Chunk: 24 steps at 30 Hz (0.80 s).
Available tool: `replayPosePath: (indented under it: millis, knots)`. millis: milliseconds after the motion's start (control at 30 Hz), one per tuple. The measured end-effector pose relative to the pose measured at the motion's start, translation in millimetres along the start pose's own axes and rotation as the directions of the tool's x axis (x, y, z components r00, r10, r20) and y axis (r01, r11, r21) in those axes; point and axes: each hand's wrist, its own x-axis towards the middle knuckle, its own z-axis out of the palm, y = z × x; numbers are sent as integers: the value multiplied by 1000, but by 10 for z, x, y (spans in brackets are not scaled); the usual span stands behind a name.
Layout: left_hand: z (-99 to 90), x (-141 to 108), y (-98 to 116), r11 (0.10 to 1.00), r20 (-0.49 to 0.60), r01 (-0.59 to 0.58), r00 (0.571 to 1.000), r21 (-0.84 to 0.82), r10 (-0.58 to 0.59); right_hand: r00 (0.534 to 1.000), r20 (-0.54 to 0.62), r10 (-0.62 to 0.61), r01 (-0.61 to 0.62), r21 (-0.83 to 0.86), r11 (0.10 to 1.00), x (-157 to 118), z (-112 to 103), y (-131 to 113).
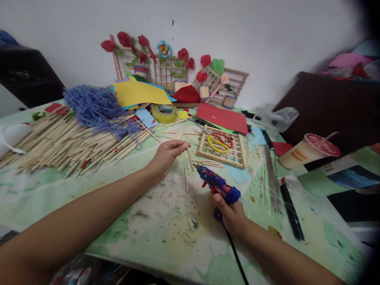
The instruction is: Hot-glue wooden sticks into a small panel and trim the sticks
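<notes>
Between the fingertips of my left hand [167, 155] a short wooden stick [190, 157] is pinched at its upper end. My right hand [230, 211] is wrapped around the handle of a blue hot glue gun [216, 183], whose nozzle points left and sits at or close to the stick's lower end. Another short stick [186, 179] lies on the table just below. Several more cut sticks [209, 162] rest right of the held one. Beyond them lies a wooden lattice frame [237, 148] with scissors [220, 142] with yellow and red handles on top.
A heap of wooden sticks [68, 142] and tangled blue yarn [92, 107] cover the left side. Coloured paper [142, 92] and a tape roll [164, 113] lie behind. Thin wires [273, 178], a black marker [292, 209] and a sealed drink cup [308, 150] are at right. The black cord [237, 257] trails toward me.
</notes>
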Motion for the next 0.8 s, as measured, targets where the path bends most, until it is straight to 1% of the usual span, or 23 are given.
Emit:
replayPosePath:
  millis: [133,300,367,467,633,800]
  knots:
    - [-4,11,5,1000,-17,-2,1000,-10,2,1000,-5,16,-16,-9,1000,0,10,28]
    - [-27,34,-10,1000,-15,2,1000,-24,-3,1000,26,-18,17,17,1000,1,4,37]
    - [-41,49,-17,999,-18,2,1000,-49,-3,1000,20,-18,18,16,1000,1,2,32]
    - [-59,71,-21,997,-26,-12,1000,-70,10,1000,11,-17,17,6,1000,-1,3,22]
    - [-76,86,-18,996,-30,-36,999,-76,34,999,36,-9,7,45,999,5,3,1]
    - [-89,92,-15,992,-26,-48,999,-114,45,999,46,-9,7,38,999,15,-3,-19]
